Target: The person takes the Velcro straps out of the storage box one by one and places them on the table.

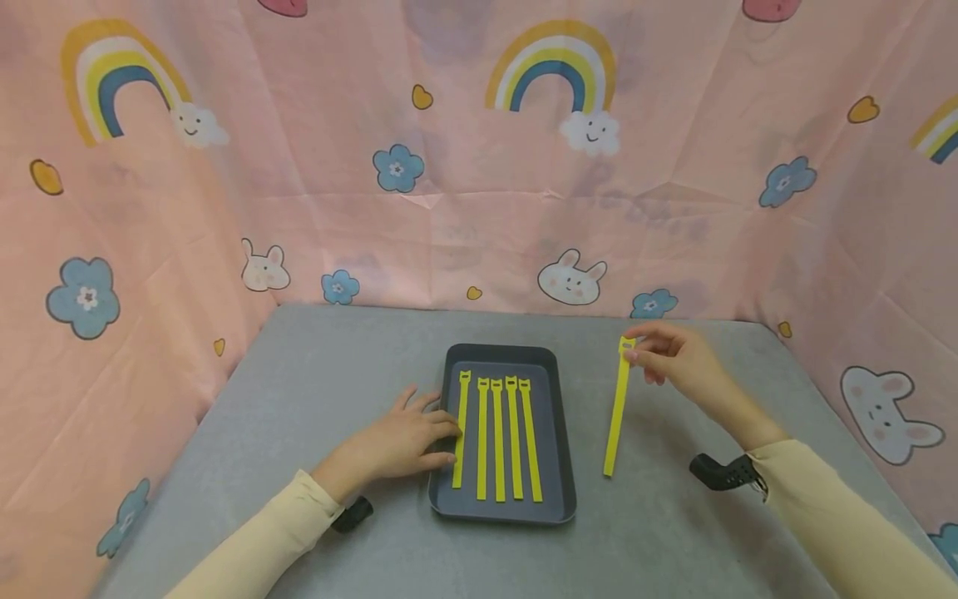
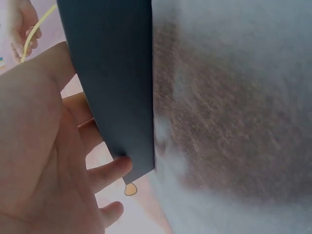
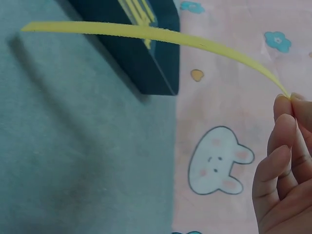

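In the head view, my right hand [image 1: 677, 353] pinches the slotted head end of a yellow hook-and-loop cable tie [image 1: 616, 420] between thumb and fingers. The tie hangs to the right of a dark grey tray [image 1: 566, 466]; in the right wrist view it bows in a long curve from the fingertips [image 3: 284, 103]. My left hand [image 1: 400, 441] lies over the tray's left rim with its fingers spread, thumb and some fingertips inside the wall. Several more yellow cable ties [image 1: 497, 441] lie side by side in the tray, slotted heads away from me; the left fingertips overlap the leftmost one.
The tray stands on a grey table [image 1: 644, 532] enclosed by a pink printed cloth [image 1: 449, 225] at the back and sides. Black wrist devices show at the left cuff [image 1: 352, 514] and the right cuff [image 1: 722, 472].
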{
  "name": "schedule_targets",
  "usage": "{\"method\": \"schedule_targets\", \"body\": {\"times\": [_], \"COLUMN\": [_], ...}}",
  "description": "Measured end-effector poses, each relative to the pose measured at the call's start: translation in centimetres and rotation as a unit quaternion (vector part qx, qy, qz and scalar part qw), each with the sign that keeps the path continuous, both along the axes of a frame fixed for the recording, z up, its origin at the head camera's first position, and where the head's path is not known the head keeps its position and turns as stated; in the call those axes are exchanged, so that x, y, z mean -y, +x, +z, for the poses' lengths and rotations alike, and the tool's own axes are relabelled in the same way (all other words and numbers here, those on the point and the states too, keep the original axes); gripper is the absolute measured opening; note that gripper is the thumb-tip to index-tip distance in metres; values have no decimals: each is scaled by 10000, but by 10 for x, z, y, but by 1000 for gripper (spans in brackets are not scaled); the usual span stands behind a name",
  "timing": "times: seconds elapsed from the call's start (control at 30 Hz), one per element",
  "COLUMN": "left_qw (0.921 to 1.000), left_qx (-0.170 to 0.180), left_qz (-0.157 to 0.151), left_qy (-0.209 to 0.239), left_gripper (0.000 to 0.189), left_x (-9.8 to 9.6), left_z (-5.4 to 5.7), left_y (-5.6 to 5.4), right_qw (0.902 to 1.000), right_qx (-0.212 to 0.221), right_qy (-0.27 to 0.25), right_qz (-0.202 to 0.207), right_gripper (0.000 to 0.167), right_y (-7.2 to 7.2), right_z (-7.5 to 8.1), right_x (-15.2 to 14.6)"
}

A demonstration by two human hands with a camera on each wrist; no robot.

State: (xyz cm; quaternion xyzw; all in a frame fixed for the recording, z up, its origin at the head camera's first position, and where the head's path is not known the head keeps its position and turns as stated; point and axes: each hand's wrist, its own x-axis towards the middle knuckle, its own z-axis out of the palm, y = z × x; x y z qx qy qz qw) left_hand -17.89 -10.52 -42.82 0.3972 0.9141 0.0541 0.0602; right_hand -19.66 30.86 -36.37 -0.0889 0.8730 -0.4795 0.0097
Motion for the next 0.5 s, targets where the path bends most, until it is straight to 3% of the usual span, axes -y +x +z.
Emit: {"method": "schedule_targets", "body": {"times": [0.3,0.5], "left_qw": [9994,9950], "left_qx": [277,532], "left_qz": [39,501], "left_qy": [212,684], "left_gripper": [50,64], "left_x": [2,9], "left_z": [-2,-2], "left_y": [0,-5], "right_qw": [9998,9998], "right_qx": [185,189], "right_qy": [37,53], "right_qz": [-12,57], "right_gripper": [39,37], "right_y": [2,1], "right_z": [-12,-16], "right_x": [3,5]}}
